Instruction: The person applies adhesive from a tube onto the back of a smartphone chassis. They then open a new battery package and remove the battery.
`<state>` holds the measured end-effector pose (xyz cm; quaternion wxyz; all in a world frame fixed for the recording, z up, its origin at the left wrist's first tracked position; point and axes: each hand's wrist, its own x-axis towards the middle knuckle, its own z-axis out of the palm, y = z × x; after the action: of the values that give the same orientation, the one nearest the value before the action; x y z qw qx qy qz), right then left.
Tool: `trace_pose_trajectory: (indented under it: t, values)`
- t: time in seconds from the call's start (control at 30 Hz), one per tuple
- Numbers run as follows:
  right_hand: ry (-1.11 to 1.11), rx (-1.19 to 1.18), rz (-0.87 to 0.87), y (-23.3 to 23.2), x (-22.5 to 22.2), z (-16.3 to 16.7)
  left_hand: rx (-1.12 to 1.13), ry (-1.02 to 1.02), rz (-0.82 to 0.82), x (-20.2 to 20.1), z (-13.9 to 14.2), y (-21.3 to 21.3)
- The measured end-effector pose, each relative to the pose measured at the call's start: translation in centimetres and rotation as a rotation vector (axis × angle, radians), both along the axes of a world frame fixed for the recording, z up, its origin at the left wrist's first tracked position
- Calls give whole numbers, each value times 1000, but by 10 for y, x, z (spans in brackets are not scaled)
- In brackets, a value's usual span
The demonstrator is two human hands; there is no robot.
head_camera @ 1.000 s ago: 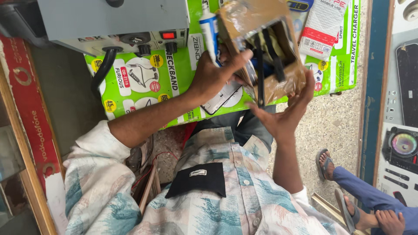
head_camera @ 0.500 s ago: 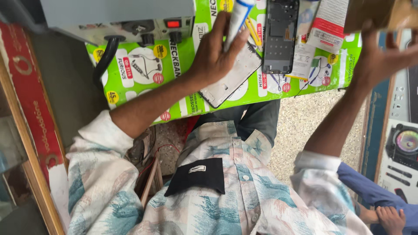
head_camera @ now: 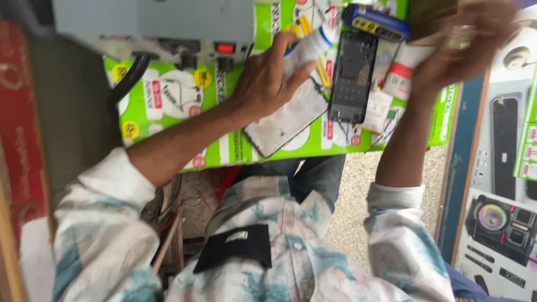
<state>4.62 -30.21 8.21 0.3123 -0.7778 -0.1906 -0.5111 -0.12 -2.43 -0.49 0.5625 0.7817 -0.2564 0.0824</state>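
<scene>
Closest to us, our patterned shirt [head_camera: 291, 263] is soft and crumpled, with a dark pocket flap, and both sleeves are rolled above bare forearms. Beyond it lies the green printed sheet [head_camera: 168, 95], glossy and flat, which serves as the work surface.

Our left hand [head_camera: 267, 84] rests on it with the fingers curled snugly around a small white tube [head_camera: 310, 47], a smooth plastic cylinder with a blue band. The heel of the hand lies over a thin pale screen panel [head_camera: 285, 126], a rectangle with rounded corners. Just beside it sits a dark phone frame [head_camera: 353, 75], matte and open-backed, touching the paper packets around it.

Our right hand [head_camera: 464, 45] is raised at the far corner and badly blurred. It may be closing on something brown, but we cannot tell how its fingers stand.

We judge the step in hand to be readying the tube over the panel. Any next move calls for a steady panel and a light squeeze.

Farthest off is a grey metal box [head_camera: 151, 22] with a red switch and a thick black cable
</scene>
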Motion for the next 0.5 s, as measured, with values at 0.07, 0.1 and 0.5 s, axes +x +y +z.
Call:
trace_pose_trajectory:
  t: [0.07, 0.1, 0.5]
  values:
    - [111, -309, 216, 21, 1, -11, 44, -43, 14, -2, -3, -1]
    - [137, -431, 299, 29, 2, -15, 44, -67, 13, -3, -4, 0]
    - [753, -297, 587, 10, -17, -38, 104, -185, 129, -17, 3, 2]
